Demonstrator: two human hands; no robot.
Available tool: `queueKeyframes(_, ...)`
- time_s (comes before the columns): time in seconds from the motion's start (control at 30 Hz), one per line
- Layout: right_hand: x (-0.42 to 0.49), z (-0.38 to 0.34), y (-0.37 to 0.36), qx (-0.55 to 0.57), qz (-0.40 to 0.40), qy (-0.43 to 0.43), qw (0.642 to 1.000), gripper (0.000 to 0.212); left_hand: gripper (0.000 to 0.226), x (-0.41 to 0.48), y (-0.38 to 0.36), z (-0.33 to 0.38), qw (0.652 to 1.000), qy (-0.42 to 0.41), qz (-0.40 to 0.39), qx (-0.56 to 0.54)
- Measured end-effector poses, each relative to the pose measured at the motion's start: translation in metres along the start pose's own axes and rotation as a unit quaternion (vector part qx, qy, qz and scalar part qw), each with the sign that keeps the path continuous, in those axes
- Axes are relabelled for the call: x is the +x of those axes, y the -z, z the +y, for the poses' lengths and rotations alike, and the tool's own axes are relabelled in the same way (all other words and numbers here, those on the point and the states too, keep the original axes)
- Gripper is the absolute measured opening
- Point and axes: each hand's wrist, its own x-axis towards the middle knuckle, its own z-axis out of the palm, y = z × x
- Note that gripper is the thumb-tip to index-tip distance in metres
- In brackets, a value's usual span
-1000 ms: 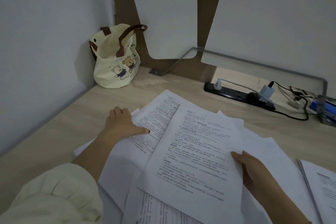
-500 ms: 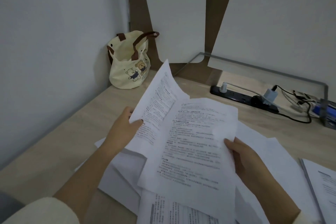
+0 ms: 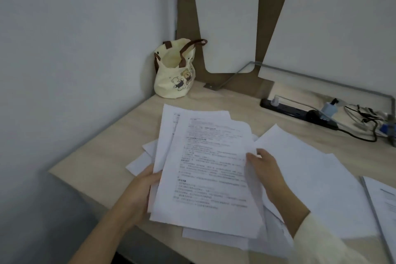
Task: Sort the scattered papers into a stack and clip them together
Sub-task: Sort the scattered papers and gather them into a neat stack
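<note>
While more sheets lie scattered on the desk, the left hand and right hand pinch opposite edges of a few printed papers above them.

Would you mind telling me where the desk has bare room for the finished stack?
Bare desk lies between the bear tote bag, the wall and the papers; a strip also runs before the power strip. The right side is crowded with sheets.
</note>
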Motion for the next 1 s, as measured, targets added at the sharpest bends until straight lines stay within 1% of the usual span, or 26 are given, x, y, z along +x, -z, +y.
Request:
queueKeyframes(0.07, -0.006, 0.003, -0.012, -0.032, -0.014, 0.017, 0.999, 0.030, 0.026, -0.006, -0.003, -0.005, 0.999, 0.025, 0.005, -0.037)
queueKeyframes(0.1, -0.008, 0.005, -0.016, -0.046, -0.029, 0.028, 0.998, 0.032, 0.029, -0.007, -0.004, -0.006, 0.999, 0.031, 0.012, -0.035)
queueKeyframes(0.2, -0.012, 0.005, -0.012, -0.093, -0.075, 0.058, 0.991, 0.039, 0.026, -0.008, -0.004, -0.009, 0.998, 0.021, 0.017, 0.055)
queueKeyframes(0.27, -0.014, 0.005, 0.006, -0.165, -0.069, 0.079, 0.981, 0.049, 0.032, -0.005, -0.006, -0.012, 0.993, 0.007, 0.011, 0.114)
queueKeyframes(0.3, -0.017, 0.008, 0.018, -0.227, -0.064, 0.093, 0.967, 0.056, 0.031, -0.003, -0.007, -0.012, 0.991, -0.003, 0.017, 0.135)
queueKeyframes(0.37, -0.025, 0.019, 0.041, -0.341, -0.080, 0.106, 0.931, 0.072, 0.028, -0.003, -0.010, -0.011, 0.987, -0.028, 0.041, 0.153)
queueKeyframes(0.43, -0.036, 0.035, 0.054, -0.418, -0.109, 0.102, 0.896, 0.084, 0.032, -0.001, -0.009, -0.011, 0.986, -0.047, 0.065, 0.143)
queueKeyframes(0.5, -0.045, 0.051, 0.055, -0.469, -0.113, 0.121, 0.868, 0.081, 0.034, 0.000, -0.007, -0.012, 0.987, -0.063, 0.079, 0.121)
queueKeyframes(0.6, -0.049, 0.061, 0.049, -0.492, -0.055, 0.204, 0.845, 0.062, 0.030, 0.000, -0.010, -0.015, 0.988, -0.078, 0.096, 0.088)
queueKeyframes(0.63, -0.049, 0.062, 0.047, -0.498, -0.045, 0.219, 0.838, 0.057, 0.028, 0.000, -0.011, -0.017, 0.989, -0.077, 0.099, 0.084)
queueKeyframes(0.7, -0.047, 0.063, 0.045, -0.522, -0.036, 0.229, 0.821, 0.053, 0.030, -0.001, -0.012, -0.021, 0.989, -0.068, 0.108, 0.079)
queueKeyframes(0.73, -0.046, 0.061, 0.047, -0.533, -0.029, 0.216, 0.817, 0.051, 0.031, -0.001, -0.011, -0.025, 0.988, -0.064, 0.115, 0.079)
queueKeyframes(0.8, -0.046, 0.044, 0.056, -0.516, 0.026, 0.174, 0.839, 0.045, 0.033, -0.002, -0.009, -0.030, 0.987, -0.061, 0.123, 0.085)
queueKeyframes(0.83, -0.046, 0.031, 0.063, -0.485, 0.063, 0.172, 0.855, 0.040, 0.034, -0.002, -0.009, -0.033, 0.987, -0.061, 0.122, 0.090)
queueKeyframes(0.87, -0.049, 0.016, 0.070, -0.433, 0.103, 0.192, 0.875, 0.036, 0.034, -0.002, -0.009, -0.034, 0.987, -0.061, 0.118, 0.094)
queueKeyframes(0.9, -0.054, 0.000, 0.075, -0.366, 0.134, 0.224, 0.893, 0.033, 0.033, -0.001, -0.009, -0.035, 0.987, -0.060, 0.112, 0.097)
queueKeyframes(0.93, -0.062, -0.018, 0.079, -0.279, 0.144, 0.257, 0.914, 0.030, 0.032, 0.000, -0.009, -0.035, 0.988, -0.057, 0.107, 0.100)
queueKeyframes(0.97, -0.070, -0.033, 0.082, -0.157, 0.129, 0.281, 0.938, 0.027, 0.032, 0.001, -0.009, -0.036, 0.988, -0.055, 0.105, 0.102)
queueKeyframes(1.0, -0.078, -0.046, 0.083, -0.005, 0.087, 0.283, 0.955, 0.024, 0.032, 0.002, -0.009, -0.035, 0.988, -0.054, 0.104, 0.103)
